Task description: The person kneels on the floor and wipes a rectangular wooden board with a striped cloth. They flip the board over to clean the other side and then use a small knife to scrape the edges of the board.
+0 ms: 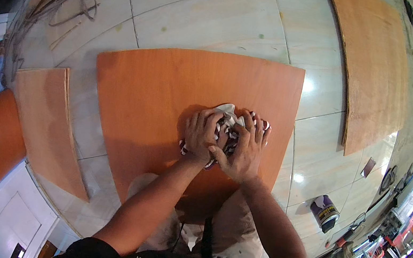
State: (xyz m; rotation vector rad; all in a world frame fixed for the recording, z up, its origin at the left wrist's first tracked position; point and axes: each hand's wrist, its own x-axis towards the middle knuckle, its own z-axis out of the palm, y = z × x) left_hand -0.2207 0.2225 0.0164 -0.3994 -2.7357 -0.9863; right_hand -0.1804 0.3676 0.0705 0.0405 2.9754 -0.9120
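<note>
An orange-brown wooden board point(153, 88) lies in front of me, its near edge by my knees. On its right half is a bunched cloth point(227, 127) with a dark and white pattern and a pale patch. My left hand point(200, 132) presses on the cloth's left side, fingers curled over it. My right hand point(246, 149) grips the right side, its thumb reaching across toward the left hand. Folds of cloth show between the hands and beyond the fingertips; the part under the palms is hidden.
Light floor tiles point(208, 16) surround the board. Plywood sheets lie at the right point(375, 69) and left point(51, 120). A purple-and-white can point(324, 211) stands at the lower right, near assorted tools point(346, 237). Loose strips point(83, 1) lie at the upper left, above a white panel point(15, 212).
</note>
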